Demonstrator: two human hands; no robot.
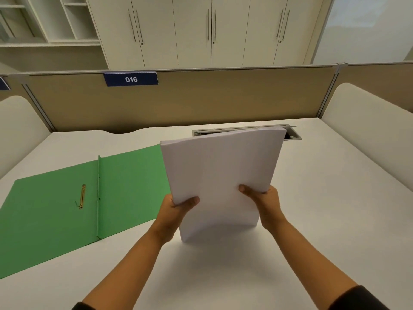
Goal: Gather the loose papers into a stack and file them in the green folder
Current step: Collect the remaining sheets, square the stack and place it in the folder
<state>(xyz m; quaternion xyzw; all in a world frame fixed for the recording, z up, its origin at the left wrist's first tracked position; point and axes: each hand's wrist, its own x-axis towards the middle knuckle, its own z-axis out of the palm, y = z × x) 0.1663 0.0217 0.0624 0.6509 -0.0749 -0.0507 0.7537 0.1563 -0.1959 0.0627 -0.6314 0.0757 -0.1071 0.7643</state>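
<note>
A stack of white papers [220, 175] stands almost upright on the white desk, its bottom edge resting on the desk top. My left hand [178, 211] grips its left side and my right hand [266, 202] grips its right side, thumbs on the front sheet. The green folder [55, 211] lies open and flat on the desk to the left, with a brass fastener [82, 196] on its left leaf. The stack hides the folder's far right corner.
The white desk [324, 198] has a beige partition [201, 99] at the back with a blue "016" label [131, 79]. A grey cable hatch [292, 133] sits behind the stack. Rounded side panels stand at both ends.
</note>
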